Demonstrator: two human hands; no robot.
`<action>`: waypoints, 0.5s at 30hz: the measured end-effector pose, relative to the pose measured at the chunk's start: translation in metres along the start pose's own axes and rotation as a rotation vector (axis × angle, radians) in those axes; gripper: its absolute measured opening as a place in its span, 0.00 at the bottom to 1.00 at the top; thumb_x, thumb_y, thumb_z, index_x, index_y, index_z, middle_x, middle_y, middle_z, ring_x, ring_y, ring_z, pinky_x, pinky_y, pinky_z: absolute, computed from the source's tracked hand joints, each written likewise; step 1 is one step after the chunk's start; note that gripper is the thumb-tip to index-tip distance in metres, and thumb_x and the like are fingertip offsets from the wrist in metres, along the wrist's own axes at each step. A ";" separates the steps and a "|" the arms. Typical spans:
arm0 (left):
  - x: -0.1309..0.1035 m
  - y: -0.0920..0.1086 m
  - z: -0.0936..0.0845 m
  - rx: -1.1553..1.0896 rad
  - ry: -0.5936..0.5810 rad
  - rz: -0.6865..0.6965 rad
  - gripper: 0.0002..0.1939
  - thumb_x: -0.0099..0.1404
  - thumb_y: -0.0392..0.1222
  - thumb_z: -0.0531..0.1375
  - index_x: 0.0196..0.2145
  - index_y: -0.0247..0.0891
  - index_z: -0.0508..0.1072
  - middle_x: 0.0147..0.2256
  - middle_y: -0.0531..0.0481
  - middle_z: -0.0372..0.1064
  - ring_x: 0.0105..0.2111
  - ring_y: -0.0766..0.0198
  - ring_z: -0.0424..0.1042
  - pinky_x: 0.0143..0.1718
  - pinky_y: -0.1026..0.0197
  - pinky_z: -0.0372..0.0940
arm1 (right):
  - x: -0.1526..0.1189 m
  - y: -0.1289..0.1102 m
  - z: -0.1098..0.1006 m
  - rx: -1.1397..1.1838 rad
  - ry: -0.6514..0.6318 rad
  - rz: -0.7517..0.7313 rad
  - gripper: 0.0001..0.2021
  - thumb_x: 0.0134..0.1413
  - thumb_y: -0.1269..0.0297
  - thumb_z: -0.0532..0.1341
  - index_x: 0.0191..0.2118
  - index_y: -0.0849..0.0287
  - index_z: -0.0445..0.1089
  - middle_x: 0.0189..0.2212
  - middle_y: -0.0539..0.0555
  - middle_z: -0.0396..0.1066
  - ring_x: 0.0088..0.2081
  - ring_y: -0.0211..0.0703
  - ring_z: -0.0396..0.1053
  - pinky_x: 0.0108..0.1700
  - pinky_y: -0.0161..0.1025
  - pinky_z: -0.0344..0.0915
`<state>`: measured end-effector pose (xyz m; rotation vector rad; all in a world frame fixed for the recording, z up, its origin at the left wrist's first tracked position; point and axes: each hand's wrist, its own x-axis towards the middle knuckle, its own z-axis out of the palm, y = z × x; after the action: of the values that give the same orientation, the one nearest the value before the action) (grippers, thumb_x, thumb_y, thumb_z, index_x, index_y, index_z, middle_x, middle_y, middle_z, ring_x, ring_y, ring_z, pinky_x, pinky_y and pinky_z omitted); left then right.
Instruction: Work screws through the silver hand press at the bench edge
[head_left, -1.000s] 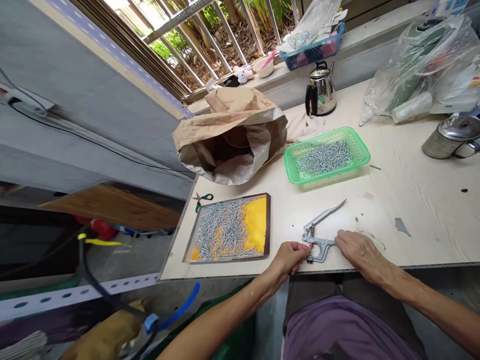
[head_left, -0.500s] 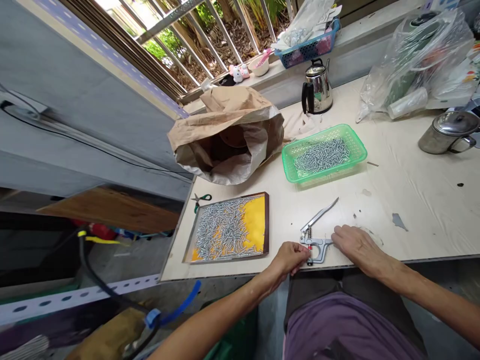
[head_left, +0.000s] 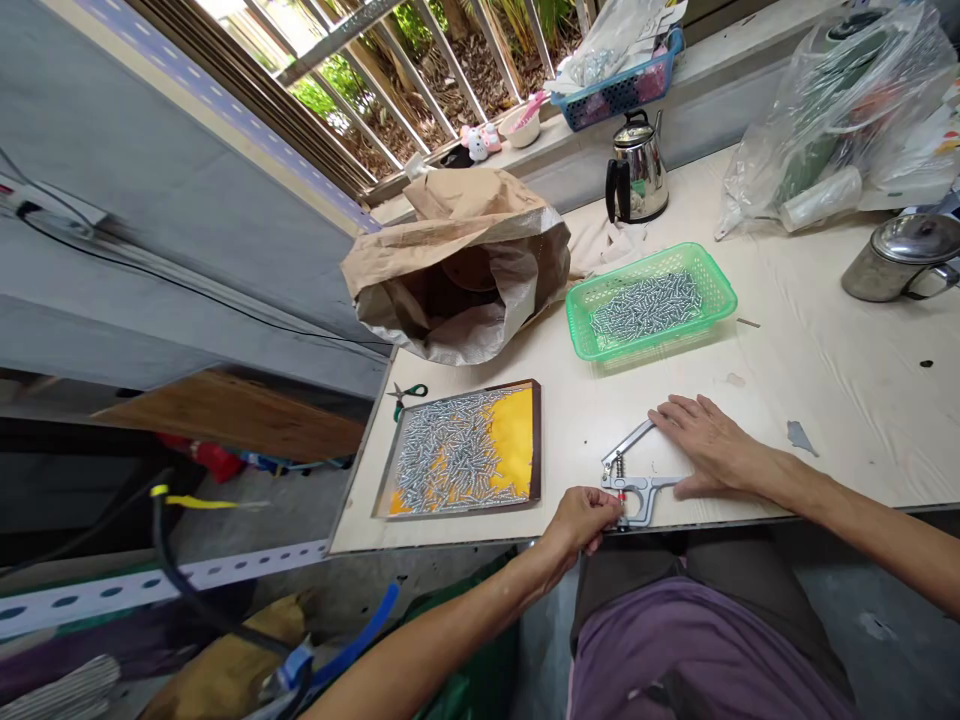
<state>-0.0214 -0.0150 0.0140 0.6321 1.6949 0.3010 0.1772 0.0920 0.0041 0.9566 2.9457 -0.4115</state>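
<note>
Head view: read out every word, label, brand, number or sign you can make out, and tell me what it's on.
No text can be read.
Metal hand tool: no lettering can be made out.
Kettle: a green patch, no words discernible.
Plastic bags, upper right: coloured marks at the edge, too blurred to read.
Blue basket: no legible lettering.

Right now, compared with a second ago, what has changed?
The right hand has shifted forward from the tool's lower handle, spreading onto the raised lever, thumb near the handle. The left hand stays at the tool's other end; basket and tray unchanged.
</note>
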 end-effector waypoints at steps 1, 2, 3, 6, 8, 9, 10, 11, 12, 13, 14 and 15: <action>0.001 -0.001 0.000 0.004 -0.001 0.001 0.12 0.51 0.45 0.64 0.23 0.33 0.68 0.13 0.63 0.55 0.09 0.77 0.49 0.11 0.69 0.42 | 0.000 -0.002 -0.001 -0.007 0.012 0.001 0.47 0.32 0.48 0.70 0.59 0.62 0.57 0.54 0.67 0.63 0.57 0.64 0.57 0.56 0.59 0.52; 0.001 -0.002 -0.001 0.012 -0.001 0.002 0.13 0.51 0.46 0.64 0.23 0.33 0.68 0.14 0.63 0.55 0.09 0.77 0.49 0.11 0.69 0.42 | 0.000 -0.003 -0.003 -0.015 0.024 0.003 0.45 0.32 0.48 0.70 0.58 0.61 0.59 0.52 0.66 0.65 0.54 0.63 0.59 0.55 0.58 0.53; 0.002 -0.003 -0.001 0.029 -0.002 0.002 0.13 0.52 0.47 0.64 0.24 0.33 0.68 0.14 0.62 0.55 0.09 0.77 0.49 0.11 0.69 0.43 | 0.000 -0.005 -0.004 -0.022 0.033 0.004 0.43 0.33 0.48 0.71 0.56 0.61 0.60 0.50 0.65 0.66 0.52 0.62 0.61 0.54 0.58 0.54; -0.002 -0.007 -0.005 0.179 0.015 0.040 0.13 0.57 0.47 0.60 0.24 0.33 0.69 0.15 0.60 0.56 0.11 0.75 0.52 0.14 0.68 0.48 | -0.002 -0.008 -0.008 -0.038 0.041 0.019 0.37 0.33 0.49 0.71 0.51 0.62 0.65 0.45 0.62 0.68 0.47 0.58 0.63 0.52 0.55 0.55; -0.006 -0.008 -0.005 0.365 0.122 0.198 0.14 0.60 0.47 0.58 0.26 0.33 0.71 0.18 0.57 0.60 0.16 0.71 0.59 0.19 0.67 0.55 | -0.004 -0.011 -0.008 -0.048 0.044 0.023 0.33 0.35 0.51 0.72 0.47 0.63 0.66 0.42 0.61 0.69 0.44 0.56 0.64 0.50 0.53 0.56; -0.008 -0.008 -0.004 0.471 0.200 0.324 0.13 0.61 0.47 0.58 0.29 0.34 0.73 0.21 0.55 0.64 0.21 0.69 0.64 0.24 0.66 0.59 | -0.004 -0.012 -0.007 -0.053 0.047 0.022 0.30 0.36 0.52 0.72 0.45 0.63 0.67 0.41 0.60 0.69 0.43 0.54 0.64 0.49 0.51 0.57; -0.009 -0.006 -0.002 0.575 0.276 0.469 0.11 0.62 0.47 0.58 0.33 0.35 0.74 0.26 0.52 0.68 0.27 0.65 0.68 0.29 0.64 0.62 | -0.005 -0.013 -0.006 -0.058 0.052 0.022 0.29 0.36 0.53 0.72 0.44 0.63 0.67 0.40 0.60 0.69 0.42 0.53 0.64 0.47 0.49 0.58; -0.009 -0.004 0.001 0.673 0.339 0.613 0.12 0.62 0.47 0.59 0.39 0.37 0.73 0.33 0.49 0.71 0.33 0.62 0.70 0.34 0.62 0.65 | -0.005 -0.014 -0.005 -0.061 0.058 0.022 0.27 0.37 0.54 0.72 0.43 0.62 0.67 0.40 0.59 0.69 0.42 0.53 0.64 0.45 0.48 0.59; -0.007 0.000 0.005 0.765 0.379 0.742 0.16 0.61 0.47 0.60 0.45 0.38 0.71 0.40 0.46 0.71 0.39 0.59 0.70 0.39 0.58 0.66 | -0.006 -0.015 -0.004 -0.060 0.064 0.025 0.27 0.37 0.55 0.72 0.43 0.62 0.67 0.39 0.59 0.69 0.41 0.52 0.64 0.44 0.46 0.60; -0.003 0.005 0.010 0.851 0.392 0.849 0.22 0.60 0.47 0.62 0.50 0.38 0.67 0.47 0.42 0.68 0.45 0.55 0.68 0.44 0.55 0.65 | -0.007 -0.015 -0.002 -0.058 0.070 0.030 0.27 0.36 0.55 0.72 0.44 0.62 0.67 0.39 0.59 0.69 0.41 0.52 0.64 0.42 0.46 0.61; 0.002 0.010 0.014 0.927 0.386 0.934 0.28 0.59 0.48 0.63 0.54 0.36 0.63 0.52 0.39 0.65 0.50 0.52 0.65 0.48 0.52 0.64 | -0.008 -0.015 -0.001 -0.052 0.076 0.033 0.28 0.36 0.56 0.72 0.44 0.62 0.67 0.40 0.59 0.69 0.41 0.53 0.64 0.42 0.45 0.61; 0.008 0.015 0.018 0.991 0.370 0.993 0.33 0.57 0.48 0.64 0.57 0.35 0.60 0.55 0.37 0.61 0.53 0.50 0.62 0.51 0.50 0.63 | -0.009 -0.015 0.000 -0.044 0.081 0.032 0.29 0.35 0.56 0.73 0.45 0.62 0.66 0.40 0.59 0.68 0.41 0.53 0.64 0.42 0.45 0.62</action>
<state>-0.0010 -0.0015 0.0111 2.2763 1.6871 0.2516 0.1759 0.0756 0.0084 1.0385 2.9921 -0.3136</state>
